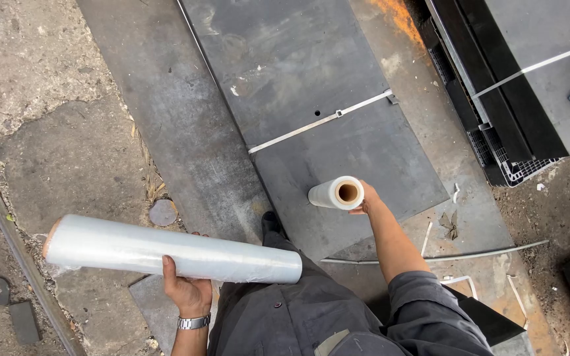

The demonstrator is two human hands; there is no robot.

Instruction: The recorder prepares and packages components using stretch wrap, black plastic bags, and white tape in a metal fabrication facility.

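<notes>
A rusty rail (8, 237) runs along cracked concrete ground (54, 132) at far left, near a small round metal disc (163, 212). The person's left hand (189, 290), a metal wristwatch (194, 322) at the wrist, has its fingers clenched around a long roll of clear stretch film (166, 252), held level across the body. Dark grey work trousers (285, 310) and one black shoe (272, 223) stand at the edge of stacked grey steel plates (311, 72) bound with a white strap (321, 121). The right hand (366, 198) grips a second, shorter film roll (336, 193), its cardboard core facing the camera, above the plates. A black plastic pallet (503, 145) lies at right.
</notes>
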